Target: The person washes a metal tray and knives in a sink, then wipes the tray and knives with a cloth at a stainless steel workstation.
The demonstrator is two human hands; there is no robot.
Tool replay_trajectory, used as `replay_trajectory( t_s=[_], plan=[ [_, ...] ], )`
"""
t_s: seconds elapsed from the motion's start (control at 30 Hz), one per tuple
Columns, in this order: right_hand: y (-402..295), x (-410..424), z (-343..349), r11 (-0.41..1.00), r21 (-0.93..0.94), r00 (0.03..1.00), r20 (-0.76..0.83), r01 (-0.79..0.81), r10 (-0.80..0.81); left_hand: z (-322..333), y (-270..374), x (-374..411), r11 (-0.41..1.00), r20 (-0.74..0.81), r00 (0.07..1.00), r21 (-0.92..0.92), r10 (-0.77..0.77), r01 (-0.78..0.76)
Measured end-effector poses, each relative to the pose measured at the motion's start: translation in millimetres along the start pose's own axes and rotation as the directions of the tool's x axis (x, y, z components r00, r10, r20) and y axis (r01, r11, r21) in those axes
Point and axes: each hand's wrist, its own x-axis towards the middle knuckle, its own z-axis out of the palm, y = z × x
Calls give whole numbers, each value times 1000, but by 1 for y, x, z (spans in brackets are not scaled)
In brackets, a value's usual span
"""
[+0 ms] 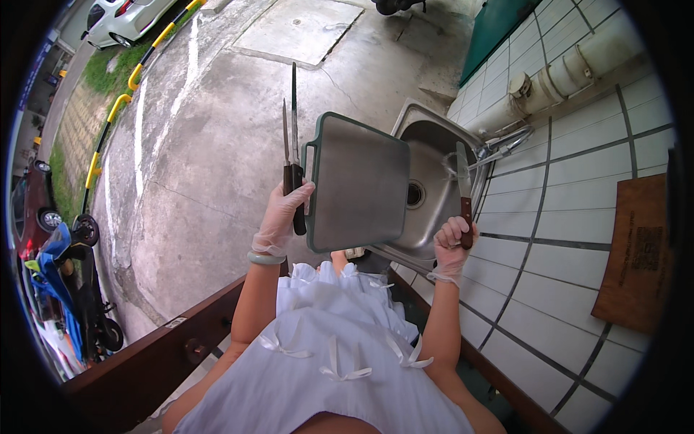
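Note:
My left hand (282,211), in a clear disposable glove, grips two dark-handled knives (293,173), their blades pointing away from me. The same hand also holds the slotted handle of a metal-faced cutting board (358,184) with a green rim. This board hangs upright in front of me and overlaps the near left side of a stainless steel sink (434,228). Over the sink's right side, my gloved right hand (454,238) is shut on a third knife (465,200) with a reddish-brown handle. Water from the chrome faucet (499,146) runs onto its blade.
A white tiled wall (564,206) rises on the right, with a pipe (553,81) along it and a brown board (631,255) bearing a printed code. Dark wooden rails (157,336) flank me. Beyond the concrete ground (217,163) stand a yellow-black barrier (111,111), parked cars and a scooter (70,287).

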Motion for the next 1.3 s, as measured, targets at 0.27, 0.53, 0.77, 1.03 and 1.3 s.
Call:
replay_trajectory(
  t_s=[0.27, 0.53, 0.77, 1.03, 1.3],
  plan=[
    [0, -26, -1, 997, -74, 998, -51, -33, 29, 1, 1, 1, 1000, -15, 1000, 10, -19, 19],
    [5, -46, 11, 982, -153, 989, -118, -107, 90, 5, 5, -1, 1000, -29, 999, -16, -24, 24],
    [82, -14, 107, 42, -914, 912, -406, -404, -63, 3, -1, 1, 1000, -10, 1000, -7, 5, -5],
    [187, 52, 115, -411, -911, 982, -39, 41, 184, 4, -1, -4, 999, 50, 998, 5, 44, -45],
    [185, 66, 111, -382, -924, 862, -192, 2, 470, 10, 9, -10, 997, -26, 999, 72, -21, 23]
  ],
)
